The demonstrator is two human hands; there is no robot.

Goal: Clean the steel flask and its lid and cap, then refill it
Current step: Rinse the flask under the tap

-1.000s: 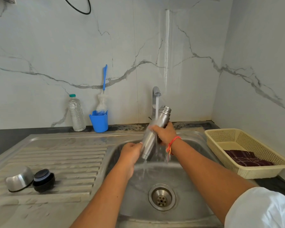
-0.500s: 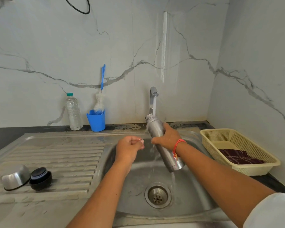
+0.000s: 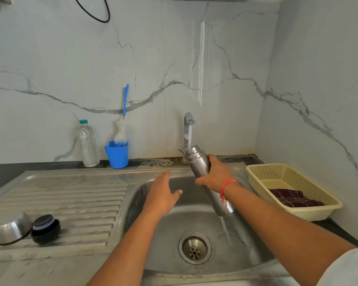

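Note:
My right hand (image 3: 216,175) grips the steel flask (image 3: 197,164) round its middle, over the sink basin (image 3: 196,215). The flask leans with its open mouth up and to the left, right under the running tap (image 3: 188,125). Water streams off the flask's base into the basin. My left hand (image 3: 162,190) hovers over the basin's left side, fingers stretched out, holding nothing. On the drainboard at the left lie the steel cap (image 3: 11,229) and the black lid (image 3: 46,229), side by side.
Against the back wall stand a clear plastic bottle (image 3: 88,144) and a blue cup (image 3: 116,154) holding a white bottle brush (image 3: 122,129). A cream plastic basket (image 3: 291,189) with a dark cloth (image 3: 293,198) sits right of the sink. The drain (image 3: 194,247) is open.
My left hand let go of the flask's base, drew away and opened. My right hand swung the flask so its mouth sits under the tap's stream.

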